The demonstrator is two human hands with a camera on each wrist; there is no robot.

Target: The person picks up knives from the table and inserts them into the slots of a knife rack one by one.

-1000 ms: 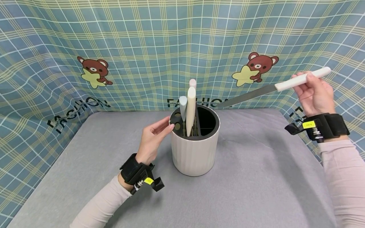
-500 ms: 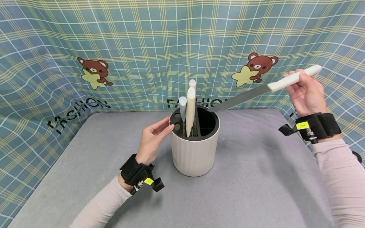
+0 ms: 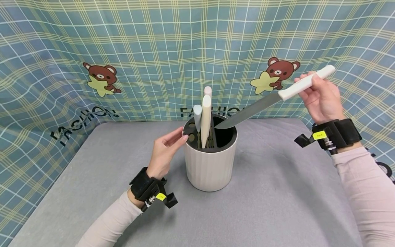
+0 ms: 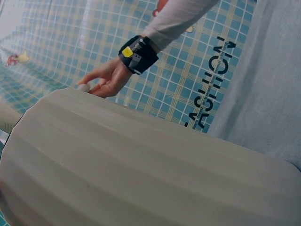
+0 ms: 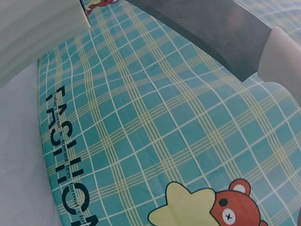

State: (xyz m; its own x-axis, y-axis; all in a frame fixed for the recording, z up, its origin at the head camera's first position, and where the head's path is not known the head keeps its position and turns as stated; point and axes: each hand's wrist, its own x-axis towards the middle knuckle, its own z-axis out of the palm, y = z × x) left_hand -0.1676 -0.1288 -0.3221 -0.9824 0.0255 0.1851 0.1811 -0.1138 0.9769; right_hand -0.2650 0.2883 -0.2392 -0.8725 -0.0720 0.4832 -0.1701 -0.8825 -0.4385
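My right hand (image 3: 324,97) holds a kitchen knife (image 3: 254,109) by its white handle, thumb on the near side. The blade slants down to the left, its tip over the dark open compartment on the right side of the ribbed off-white knife holder (image 3: 210,169). With thumb and fingers at the left rim, my left hand (image 3: 165,152) grips the holder. Pale handles, one cream (image 3: 206,118), one light blue (image 3: 197,115) and one pink (image 3: 208,90), stand up from its left part. In the right wrist view the knife blade (image 5: 211,30) passes close above the camera.
The holder stands on a grey cloth-covered table (image 3: 271,192). Behind and at both sides hangs a blue-green checked curtain (image 3: 154,51) with printed bears. Round holes (image 3: 192,137) show in the holder's black insert near my left thumb.
My right hand has moved left with the knife, tilting the blade more steeply. Its tip has gone from beyond the holder's right rear edge to over the open compartment. My left hand stays put.
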